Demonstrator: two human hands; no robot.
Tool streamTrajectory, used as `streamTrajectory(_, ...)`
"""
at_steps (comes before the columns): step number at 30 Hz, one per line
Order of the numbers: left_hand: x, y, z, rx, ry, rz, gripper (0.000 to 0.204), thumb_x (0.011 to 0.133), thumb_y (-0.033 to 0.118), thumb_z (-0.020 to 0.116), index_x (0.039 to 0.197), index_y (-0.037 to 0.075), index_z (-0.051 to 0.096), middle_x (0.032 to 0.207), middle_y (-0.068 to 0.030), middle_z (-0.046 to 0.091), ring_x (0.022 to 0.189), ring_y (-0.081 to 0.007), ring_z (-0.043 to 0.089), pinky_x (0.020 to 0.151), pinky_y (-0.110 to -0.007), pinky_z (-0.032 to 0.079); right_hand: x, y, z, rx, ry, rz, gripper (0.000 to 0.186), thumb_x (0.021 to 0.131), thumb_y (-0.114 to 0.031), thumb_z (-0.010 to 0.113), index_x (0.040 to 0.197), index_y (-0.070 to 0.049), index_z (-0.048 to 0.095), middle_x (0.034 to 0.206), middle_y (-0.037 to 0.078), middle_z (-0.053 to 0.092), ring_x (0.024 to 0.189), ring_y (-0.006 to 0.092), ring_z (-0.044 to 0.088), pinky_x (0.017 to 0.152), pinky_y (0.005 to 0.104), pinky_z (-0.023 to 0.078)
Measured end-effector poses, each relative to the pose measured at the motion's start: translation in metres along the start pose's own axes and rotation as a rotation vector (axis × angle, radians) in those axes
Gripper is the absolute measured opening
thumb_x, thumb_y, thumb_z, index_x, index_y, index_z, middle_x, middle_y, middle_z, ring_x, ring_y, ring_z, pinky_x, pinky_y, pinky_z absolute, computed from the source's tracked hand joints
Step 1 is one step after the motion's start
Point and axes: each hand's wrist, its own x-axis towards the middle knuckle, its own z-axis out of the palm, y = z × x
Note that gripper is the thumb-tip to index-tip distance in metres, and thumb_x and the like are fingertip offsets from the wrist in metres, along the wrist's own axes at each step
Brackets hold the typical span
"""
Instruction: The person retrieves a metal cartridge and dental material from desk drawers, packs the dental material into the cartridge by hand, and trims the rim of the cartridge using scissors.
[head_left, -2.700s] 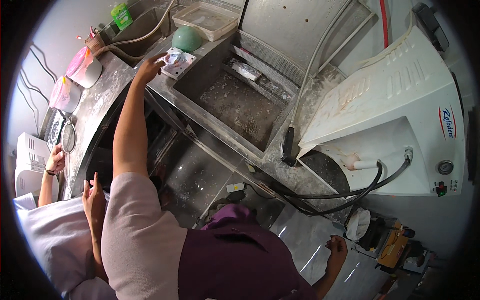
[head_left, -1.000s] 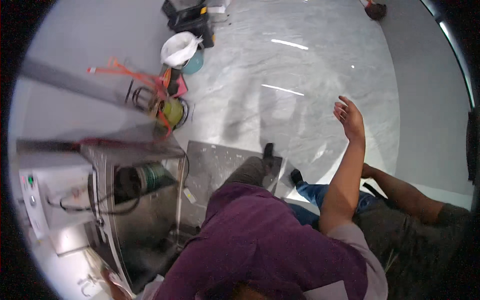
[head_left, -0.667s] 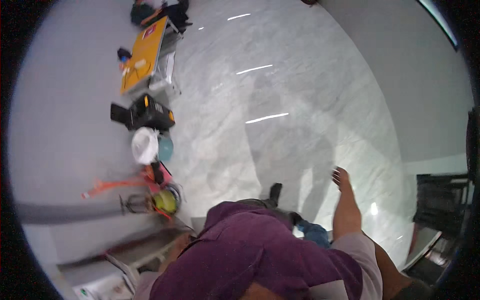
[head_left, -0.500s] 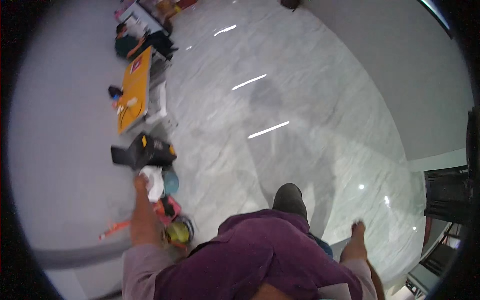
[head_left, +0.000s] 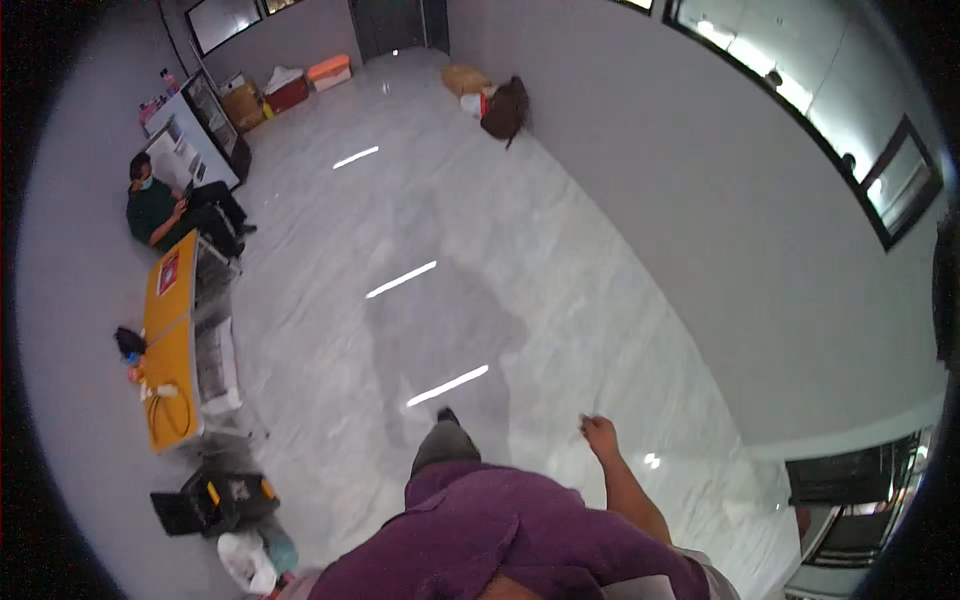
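My right hand [head_left: 600, 435] hangs over the marble floor [head_left: 560, 330], in front of and to the right of my purple shirt [head_left: 480, 535]. Its fingers are loosely bent and slightly apart, and I see nothing in them. It touches nothing. My left hand is out of the picture. One shoe [head_left: 447, 414] shows ahead of my dark trouser leg [head_left: 440, 445].
Along the left wall stand a yellow-topped table [head_left: 172, 310], a black toolbox [head_left: 235, 500] with its lid up, and a white bundle [head_left: 245, 560]. A masked person [head_left: 165, 215] sits beyond the table. Far ahead are a dark bag [head_left: 506, 110] and an orange-lidded box [head_left: 330, 70].
My view has shifted forward, bringing the far end of the room into sight. My right hand has swung forward. My left hand, earlier near the white bundle, has left the picture.
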Motion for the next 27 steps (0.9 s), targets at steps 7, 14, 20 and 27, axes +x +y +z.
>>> streamTrajectory(7,0.096,0.208,-0.079,-0.256,-0.084,-0.203,0.050,0.093,0.041,0.053,0.125,0.003,0.050,0.107,-0.0152,0.062,0.095,-0.0271,0.060,0.083,-0.041,0.051,0.159,-0.473,0.051,0.086,-0.126,-0.663,0.027,0.093,-0.019,0.062,0.072,-0.002,0.059,0.067,-0.001,0.056,0.062,0.0064,0.051,0.060,0.0248,0.044)
streamTrajectory(14,0.264,0.830,-0.128,-0.745,-0.175,0.565,0.039,0.091,0.036,0.057,0.111,0.003,0.058,0.098,-0.0095,0.065,0.084,-0.0202,0.062,0.073,-0.035,0.052,0.290,-0.706,0.081,0.353,-0.102,-0.751,0.024,0.092,-0.024,0.065,0.076,-0.006,0.061,0.063,-0.003,0.054,0.057,0.0045,0.048,0.051,0.0211,0.037)
streamTrajectory(20,0.305,1.090,-0.133,-0.542,-0.182,0.860,0.040,0.095,0.034,0.045,0.119,0.004,0.056,0.108,-0.0113,0.063,0.093,-0.0235,0.062,0.084,-0.038,0.050,0.465,-0.912,0.119,0.387,-0.197,-0.959,0.022,0.088,-0.025,0.070,0.081,-0.004,0.065,0.065,-0.003,0.055,0.057,0.0039,0.048,0.051,0.0213,0.038)
streamTrajectory(27,0.385,0.950,-0.088,-0.288,-0.144,0.057,0.029,0.095,0.026,0.048,0.106,0.004,0.063,0.100,-0.0124,0.065,0.085,-0.0231,0.064,0.069,-0.036,0.053,0.642,-1.109,0.226,0.231,-0.494,-1.144,0.022,0.084,-0.025,0.074,0.078,-0.005,0.066,0.060,-0.005,0.054,0.053,0.0041,0.046,0.050,0.0209,0.038)
